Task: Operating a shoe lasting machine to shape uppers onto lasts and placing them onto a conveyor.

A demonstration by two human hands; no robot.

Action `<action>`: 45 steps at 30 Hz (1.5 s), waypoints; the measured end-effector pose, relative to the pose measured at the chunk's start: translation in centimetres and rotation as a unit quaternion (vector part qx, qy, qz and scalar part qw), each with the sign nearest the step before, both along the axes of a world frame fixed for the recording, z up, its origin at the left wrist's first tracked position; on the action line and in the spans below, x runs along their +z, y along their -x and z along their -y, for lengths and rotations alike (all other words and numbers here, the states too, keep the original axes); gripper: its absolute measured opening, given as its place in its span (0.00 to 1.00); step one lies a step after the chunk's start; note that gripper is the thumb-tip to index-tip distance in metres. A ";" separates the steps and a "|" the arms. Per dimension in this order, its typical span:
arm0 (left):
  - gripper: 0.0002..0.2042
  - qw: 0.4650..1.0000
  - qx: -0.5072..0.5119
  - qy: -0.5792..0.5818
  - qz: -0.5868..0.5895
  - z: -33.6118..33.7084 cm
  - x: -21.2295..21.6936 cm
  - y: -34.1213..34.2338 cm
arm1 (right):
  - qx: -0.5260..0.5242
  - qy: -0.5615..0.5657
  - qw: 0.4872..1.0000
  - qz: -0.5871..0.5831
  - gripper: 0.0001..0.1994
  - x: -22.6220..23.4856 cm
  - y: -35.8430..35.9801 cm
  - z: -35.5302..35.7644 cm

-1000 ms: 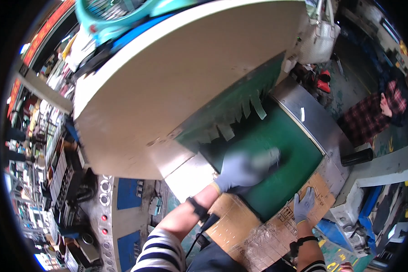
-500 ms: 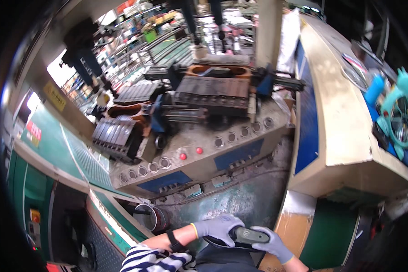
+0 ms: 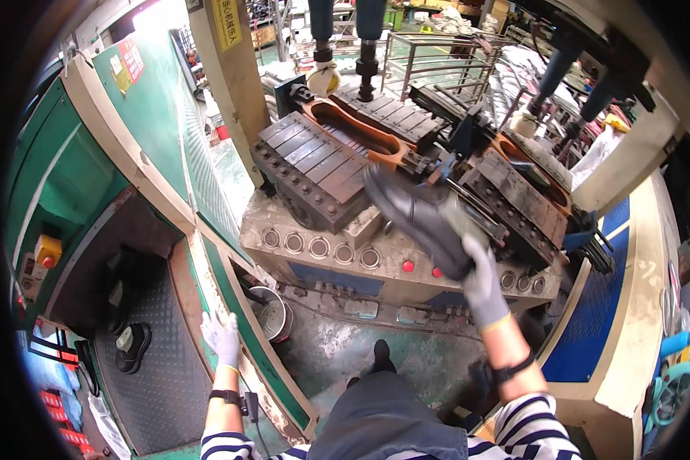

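A black shoe (image 3: 418,222) with a greenish last in its opening is held up over the front of the press, smeared by motion. My right hand (image 3: 481,284), in a grey glove, grips it at its near end. Off to the left, my left hand (image 3: 221,336), gloved too, has its fingers apart and holds nothing. It is at the pale, worn edge (image 3: 207,291) of the green machine; whether it touches that edge I cannot tell. Behind the shoe lie the left row of metal plates (image 3: 314,157) and an orange oval mould (image 3: 356,134) of the press.
A second plate row (image 3: 517,192) stands at the right of the press. Red buttons (image 3: 409,267) and round gauges (image 3: 320,247) line its front. Another black shoe (image 3: 133,346) rests on the dark belt (image 3: 157,383) at left. A bucket (image 3: 272,314) stands on the floor.
The view has swung left. Both hands were on the shoe low by my lap; my left hand has let go and moved left, while my right has raised the shoe toward the press.
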State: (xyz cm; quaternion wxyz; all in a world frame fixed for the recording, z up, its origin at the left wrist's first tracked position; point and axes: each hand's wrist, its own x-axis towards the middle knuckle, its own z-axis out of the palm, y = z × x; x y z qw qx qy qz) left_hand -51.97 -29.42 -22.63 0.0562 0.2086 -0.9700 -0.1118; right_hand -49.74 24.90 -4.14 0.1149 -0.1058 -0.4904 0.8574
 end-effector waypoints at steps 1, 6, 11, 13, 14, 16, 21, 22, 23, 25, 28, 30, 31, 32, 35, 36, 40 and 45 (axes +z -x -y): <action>0.39 0.996 -0.052 0.071 -0.027 0.2 -1.3 -0.6 | -0.007 -0.065 0.997 -0.037 0.22 0.6 4.0 -0.4; 0.43 0.995 -0.029 0.090 -0.043 -0.8 -1.6 -0.6 | -0.077 -0.105 0.991 -0.020 0.26 1.4 21.4 -0.8; 0.43 0.997 -0.014 0.078 -0.007 -1.4 -0.3 -0.1 | -0.042 -0.105 0.993 0.026 0.27 -0.5 32.2 -0.9; 0.43 0.997 -0.004 0.073 0.007 -1.7 -0.3 0.0 | -0.018 -0.079 0.997 0.015 0.26 -1.8 35.2 -0.6; 0.43 0.997 -0.001 0.071 0.008 -1.7 -0.3 0.1 | -0.058 -0.110 0.992 0.025 0.26 -2.4 36.7 -0.1; 0.43 0.997 0.000 0.070 0.018 -1.8 -0.3 0.2 | -0.037 -0.110 0.993 -0.002 0.24 -3.3 38.6 0.7; 0.43 0.998 0.007 0.055 0.024 -2.1 0.3 0.6 | -0.010 -0.112 0.992 0.050 0.23 -4.2 41.8 2.4; 0.43 0.998 0.016 0.058 0.025 -2.2 0.4 0.6 | -0.004 -0.111 0.993 0.048 0.23 -4.5 42.5 2.6; 0.43 0.998 0.013 0.056 0.025 -2.2 0.5 0.6 | -0.003 -0.111 0.993 0.049 0.25 -5.0 43.3 2.8; 0.43 0.998 0.011 0.058 0.024 -2.2 0.5 0.7 | 0.000 -0.106 0.993 0.049 0.26 -6.4 45.1 2.9; 0.42 0.999 0.009 0.051 0.010 -2.2 0.4 0.7 | 0.033 -0.126 0.992 0.006 0.28 -8.7 47.7 2.2; 0.42 0.998 0.008 0.054 0.012 -2.1 0.3 0.7 | 0.109 -0.177 0.978 -0.021 0.31 -9.8 48.3 1.1; 0.42 0.999 0.001 0.052 0.008 -2.1 0.3 0.8 | 0.135 -0.194 0.972 -0.003 0.32 -10.0 48.4 0.3; 0.42 0.999 0.004 0.053 0.011 -2.1 0.3 0.7 | 0.102 -0.352 0.930 0.024 0.35 -10.4 48.4 0.1; 0.42 0.998 0.006 0.053 0.012 -2.1 0.2 0.8 | 0.100 -0.665 0.739 0.044 0.39 -10.4 47.7 -0.5; 0.42 0.998 0.006 0.053 0.011 -2.2 0.3 0.7 | 0.109 -0.674 0.731 0.014 0.35 -10.2 47.6 -0.4; 0.42 0.998 0.012 0.053 0.015 -2.3 0.3 0.9 | 0.102 -0.702 0.704 0.039 0.33 -9.7 47.7 0.1; 0.42 0.998 0.010 0.053 0.011 -2.3 0.2 0.9 | 0.112 -0.697 0.708 0.024 0.34 -9.5 48.5 0.0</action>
